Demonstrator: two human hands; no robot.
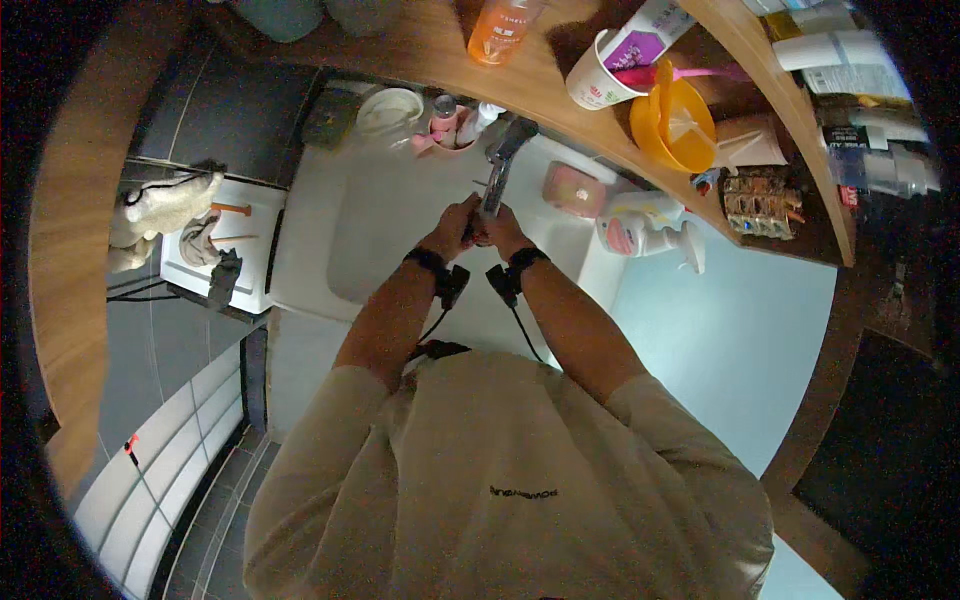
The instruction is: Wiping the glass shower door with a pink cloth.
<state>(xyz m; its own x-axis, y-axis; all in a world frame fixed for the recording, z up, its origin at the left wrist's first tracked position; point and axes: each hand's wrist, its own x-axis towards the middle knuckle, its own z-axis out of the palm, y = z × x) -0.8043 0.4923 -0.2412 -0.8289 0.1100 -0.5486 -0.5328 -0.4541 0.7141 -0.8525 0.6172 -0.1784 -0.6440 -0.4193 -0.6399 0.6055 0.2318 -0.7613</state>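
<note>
My left hand and my right hand meet over the white sink basin, right under the spout of the chrome faucet. Their fingers curl against each other, and I see nothing held in them. Each wrist wears a black band with a small device and a cable. Whether water is running cannot be made out.
On the sink's rim stand a pink soap dish, a white spray bottle, a pink cup and a round white dish. The wooden shelf carries an orange bottle, a paper cup and an orange bowl. A white stand with cloths sits left.
</note>
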